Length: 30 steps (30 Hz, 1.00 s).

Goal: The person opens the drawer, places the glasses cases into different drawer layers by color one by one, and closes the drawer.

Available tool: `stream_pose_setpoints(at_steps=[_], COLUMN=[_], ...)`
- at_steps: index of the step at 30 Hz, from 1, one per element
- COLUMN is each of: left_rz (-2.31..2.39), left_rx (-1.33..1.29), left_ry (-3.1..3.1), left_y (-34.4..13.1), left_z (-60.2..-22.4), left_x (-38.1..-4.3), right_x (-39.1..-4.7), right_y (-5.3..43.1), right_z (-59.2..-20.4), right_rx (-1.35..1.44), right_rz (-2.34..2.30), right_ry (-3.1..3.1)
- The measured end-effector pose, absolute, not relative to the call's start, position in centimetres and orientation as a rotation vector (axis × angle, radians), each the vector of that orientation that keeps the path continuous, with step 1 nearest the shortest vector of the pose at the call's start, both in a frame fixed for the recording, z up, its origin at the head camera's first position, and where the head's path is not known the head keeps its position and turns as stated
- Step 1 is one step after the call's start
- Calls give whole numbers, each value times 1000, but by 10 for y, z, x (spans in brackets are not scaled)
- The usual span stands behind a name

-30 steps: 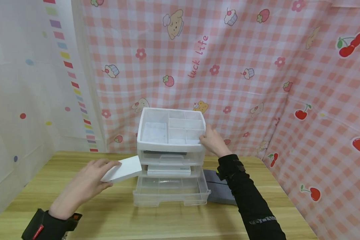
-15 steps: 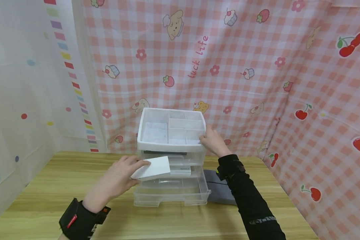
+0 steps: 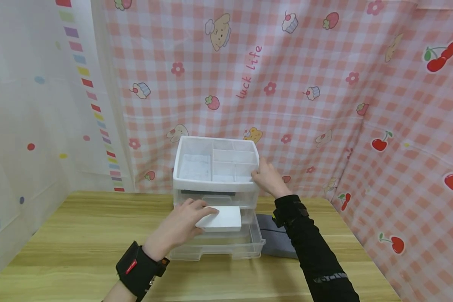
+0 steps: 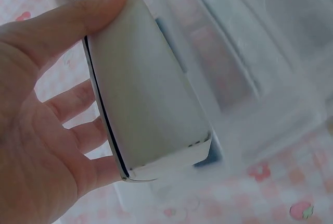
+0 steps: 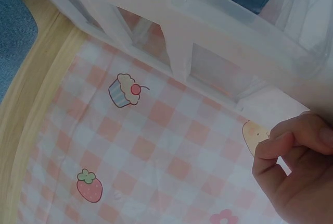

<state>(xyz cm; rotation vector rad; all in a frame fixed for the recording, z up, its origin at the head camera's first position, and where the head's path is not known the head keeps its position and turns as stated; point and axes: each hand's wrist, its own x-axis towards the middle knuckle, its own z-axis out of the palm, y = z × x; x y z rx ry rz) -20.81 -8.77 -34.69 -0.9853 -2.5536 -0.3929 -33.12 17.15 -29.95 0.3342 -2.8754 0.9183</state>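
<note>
A white plastic drawer organizer stands on the table, its clear bottom drawer pulled out. My left hand grips a small white box by its left end, just above that drawer. In the left wrist view the thumb lies on one face of the white box and the fingers are behind it. At the organizer's upper right edge, my right hand holds the rim with curled fingers. The right wrist view has the right hand beside the organizer's frame.
A dark grey folded cloth item lies right of the organizer, partly behind the right sleeve. Divided compartments form the organizer's top. Behind it hangs a pink checked curtain, close to the wooden table's back edge.
My left hand has carried the white box rightward, from left of the organizer to over the open drawer. It now covers the white item seen earlier in the middle level. The right hand stays put.
</note>
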Motion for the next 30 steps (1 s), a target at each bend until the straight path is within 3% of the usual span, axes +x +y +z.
stream_pose_setpoints(at_steps=[11, 30], left_rz=[-422, -559], left_rx=[-984, -952], left_ry=[-2680, -2767], left_y=[-65, -66], left_z=[-364, -384], left_x=[-221, -230], right_x=[-329, -329], right_y=[171, 171], right_z=[-300, -299], right_rx=[353, 339], right_rz=[949, 931], right_ry=[-2869, -2883])
